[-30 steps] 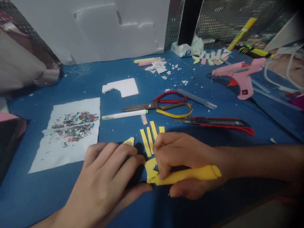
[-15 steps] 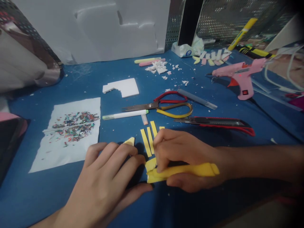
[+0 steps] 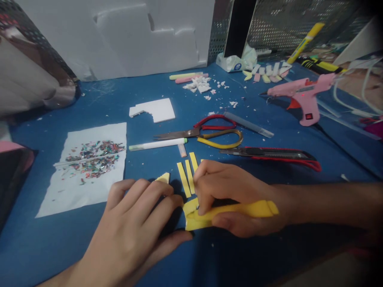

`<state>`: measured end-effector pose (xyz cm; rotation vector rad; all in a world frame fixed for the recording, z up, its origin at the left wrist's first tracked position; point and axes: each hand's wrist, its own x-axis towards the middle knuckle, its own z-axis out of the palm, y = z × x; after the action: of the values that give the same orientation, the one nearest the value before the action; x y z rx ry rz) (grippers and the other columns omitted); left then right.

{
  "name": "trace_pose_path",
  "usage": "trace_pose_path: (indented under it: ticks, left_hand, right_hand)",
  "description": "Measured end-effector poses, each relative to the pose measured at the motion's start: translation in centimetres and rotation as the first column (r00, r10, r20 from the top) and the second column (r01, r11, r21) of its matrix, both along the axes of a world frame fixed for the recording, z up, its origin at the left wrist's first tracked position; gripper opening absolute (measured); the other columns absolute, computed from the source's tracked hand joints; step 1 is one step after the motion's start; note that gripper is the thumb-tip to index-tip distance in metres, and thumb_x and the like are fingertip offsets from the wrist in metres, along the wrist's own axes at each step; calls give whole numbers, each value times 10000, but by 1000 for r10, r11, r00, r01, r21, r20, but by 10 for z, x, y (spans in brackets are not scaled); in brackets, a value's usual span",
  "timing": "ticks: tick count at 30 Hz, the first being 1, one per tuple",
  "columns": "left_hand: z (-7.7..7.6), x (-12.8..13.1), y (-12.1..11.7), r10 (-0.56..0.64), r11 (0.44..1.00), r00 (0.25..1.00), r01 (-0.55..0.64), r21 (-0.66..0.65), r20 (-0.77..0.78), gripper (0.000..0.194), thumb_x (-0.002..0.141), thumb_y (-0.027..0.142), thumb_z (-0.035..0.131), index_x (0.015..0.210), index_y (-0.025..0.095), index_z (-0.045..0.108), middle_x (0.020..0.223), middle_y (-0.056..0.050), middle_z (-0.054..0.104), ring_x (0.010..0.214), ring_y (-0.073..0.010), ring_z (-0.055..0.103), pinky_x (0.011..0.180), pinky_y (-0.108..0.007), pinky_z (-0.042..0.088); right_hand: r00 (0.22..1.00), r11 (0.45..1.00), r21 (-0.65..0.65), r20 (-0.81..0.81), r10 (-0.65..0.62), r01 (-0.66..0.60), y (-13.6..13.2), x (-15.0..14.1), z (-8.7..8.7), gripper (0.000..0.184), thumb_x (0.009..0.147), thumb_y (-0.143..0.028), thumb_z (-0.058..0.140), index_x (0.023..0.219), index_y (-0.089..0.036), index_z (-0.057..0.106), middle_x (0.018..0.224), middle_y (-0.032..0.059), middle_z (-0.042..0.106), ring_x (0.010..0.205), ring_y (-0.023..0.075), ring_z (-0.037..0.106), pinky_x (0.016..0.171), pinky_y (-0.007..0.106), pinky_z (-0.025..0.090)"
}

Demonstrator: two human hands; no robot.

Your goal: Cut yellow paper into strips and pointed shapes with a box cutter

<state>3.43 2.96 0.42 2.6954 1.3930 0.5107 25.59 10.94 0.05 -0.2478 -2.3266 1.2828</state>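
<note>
In my right hand (image 3: 230,185) is a thick yellow marker (image 3: 251,209), lying low and slanted. Its tip end is over a small yellow-coloured flat piece (image 3: 194,226) on the table, which looks like foam board. My left hand (image 3: 131,223) grips the left edge of that piece between thumb and curled forefinger. Several narrow yellow strips (image 3: 183,181) lie just beyond my right fingers, the rightmost partly covered. Another yellow scrap (image 3: 163,177) pokes out past my left fingertips.
Beyond the strips lie red-and-yellow-handled scissors (image 3: 191,134), a white pen (image 3: 158,144) and a red utility knife (image 3: 275,153). A paper sheet (image 3: 56,191) with glittery flakes is at left. A pink glue gun (image 3: 308,95) stands at right. White offcuts (image 3: 199,85) are scattered behind.
My right hand and the yellow marker have shifted slightly right along the piece. More of the piece's yellow surface shows. My left hand stays put.
</note>
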Motion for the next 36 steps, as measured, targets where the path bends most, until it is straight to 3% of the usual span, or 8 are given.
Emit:
trace_pose_path:
  ticks: [4,8,18,29,33,36]
  left_hand:
    - [0,1,0,1,1000,1000,-1,1,6,286,937,481,487,970,215,586,944,-17,608,860,-199,520,801,-382,301]
    - [0,1,0,-11,1000,1000,11,1,18,294,936,477,493,988,202,585,949,-23,596,854,-205,520,786,-383,295]
    - [-1,-1,-1,-6,1000,1000,6,-21,-5,283,928,482,508,980,212,575,962,-31,594,867,-207,485,797,-397,284]
    - [-1,0,0,-23,1000,1000,23,-10,1,291,941,471,490,988,193,563,965,-34,577,866,-207,486,792,-380,277]
    - [-1,0,0,-32,999,999,32,0,-2,286,933,461,506,974,185,570,955,-30,581,850,-204,492,784,-376,277]
    - [-1,0,0,-41,999,999,41,9,5,283,935,462,505,990,191,568,954,-32,577,854,-203,486,780,-374,272]
  right_hand:
    - [999,1000,14,-21,29,-28,0,0,1,444,973,-480,335,681,-171,462,634,12,553,681,126,462,751,289,428]
    - [1000,1000,-2,-3,3,-3,0,-1,2,425,973,-478,362,720,-163,494,669,8,566,688,118,472,819,309,423]
    - [999,999,-37,-48,-2,0,0,1,-1,385,942,-430,444,680,-153,494,642,12,548,699,125,467,756,287,429]
    - [1000,1000,-24,-18,-10,9,0,1,0,404,964,-443,391,717,-149,518,677,21,567,702,123,475,794,299,434]
    - [999,1000,-12,-39,-1,1,0,0,1,466,972,-470,348,660,-155,489,624,25,541,706,134,487,738,280,437]
    - [999,1000,-29,-42,-5,3,0,-1,2,448,969,-480,361,716,-147,522,682,25,578,723,125,490,804,299,436]
